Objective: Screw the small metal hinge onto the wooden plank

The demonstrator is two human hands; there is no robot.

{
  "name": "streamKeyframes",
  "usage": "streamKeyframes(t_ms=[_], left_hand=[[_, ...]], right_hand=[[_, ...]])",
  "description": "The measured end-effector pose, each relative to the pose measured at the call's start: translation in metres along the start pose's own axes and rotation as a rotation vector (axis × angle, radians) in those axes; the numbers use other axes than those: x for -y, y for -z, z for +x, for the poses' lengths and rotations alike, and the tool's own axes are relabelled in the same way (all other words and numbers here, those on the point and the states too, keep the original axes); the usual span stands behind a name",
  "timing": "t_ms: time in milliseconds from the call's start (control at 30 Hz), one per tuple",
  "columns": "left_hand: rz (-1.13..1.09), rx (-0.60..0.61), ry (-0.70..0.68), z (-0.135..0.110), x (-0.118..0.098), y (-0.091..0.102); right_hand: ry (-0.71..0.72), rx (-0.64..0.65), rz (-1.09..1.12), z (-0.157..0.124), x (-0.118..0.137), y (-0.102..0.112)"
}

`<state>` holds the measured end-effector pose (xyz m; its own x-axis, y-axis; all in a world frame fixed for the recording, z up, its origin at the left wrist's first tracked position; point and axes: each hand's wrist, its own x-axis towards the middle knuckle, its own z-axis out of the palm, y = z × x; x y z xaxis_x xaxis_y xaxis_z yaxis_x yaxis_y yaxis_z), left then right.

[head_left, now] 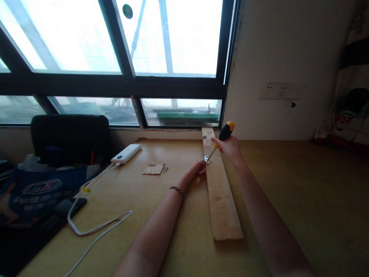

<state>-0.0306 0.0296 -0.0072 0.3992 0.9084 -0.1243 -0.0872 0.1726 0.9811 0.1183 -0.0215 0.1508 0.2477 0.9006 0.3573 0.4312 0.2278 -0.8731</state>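
A long pale wooden plank (pixel 221 200) lies on the wooden table (pixel 161 215), running away from me toward the window. My right hand (pixel 230 148) is closed round a screwdriver (pixel 222 137) with a black and yellow handle; its tip points down at a small metal bracket (pixel 206 158) on the plank's left edge. My left hand (pixel 196 169), with a bracelet on the wrist, is closed at the plank's left edge and pinches the bracket.
A white power bank (pixel 126 153) with a white cable (pixel 95 227) lies at the left. A small wooden piece (pixel 154 169) with screws beside it sits mid-table. A black chair (pixel 69 136) and a blue bag (pixel 37 192) stand left. Wall sockets (pixel 278 91) are at the right.
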Motion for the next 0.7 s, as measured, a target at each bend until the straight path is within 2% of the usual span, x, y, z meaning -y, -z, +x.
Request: streamKeyframes(t_ms=[167, 233, 300, 400, 500, 600, 700], left_hand=[[-0.001, 0.014, -0.022, 0.0, 0.0, 0.0], [0.003, 0.023, -0.028, -0.001, 0.0, 0.0], [0.004, 0.02, -0.026, -0.001, -0.001, -0.001], [-0.01, 0.02, -0.02, -0.002, -0.002, -0.001], [-0.03, 0.024, -0.019, -0.002, -0.003, -0.001], [-0.038, 0.022, -0.021, -0.002, -0.003, -0.001], [-0.042, 0.025, -0.024, -0.002, -0.003, -0.001]], right_hand=[[-0.044, 0.252, 0.23, -0.004, 0.01, 0.011], [-0.06, 0.302, 0.301, -0.005, 0.011, 0.012], [-0.057, 0.237, 0.298, -0.005, 0.009, 0.008], [-0.013, 0.039, 0.207, -0.002, 0.003, 0.0], [0.021, -0.075, 0.168, 0.002, 0.0, -0.002], [0.088, -0.126, 0.179, 0.003, 0.0, 0.01], [0.289, -0.145, 0.077, -0.005, -0.011, 0.031]])
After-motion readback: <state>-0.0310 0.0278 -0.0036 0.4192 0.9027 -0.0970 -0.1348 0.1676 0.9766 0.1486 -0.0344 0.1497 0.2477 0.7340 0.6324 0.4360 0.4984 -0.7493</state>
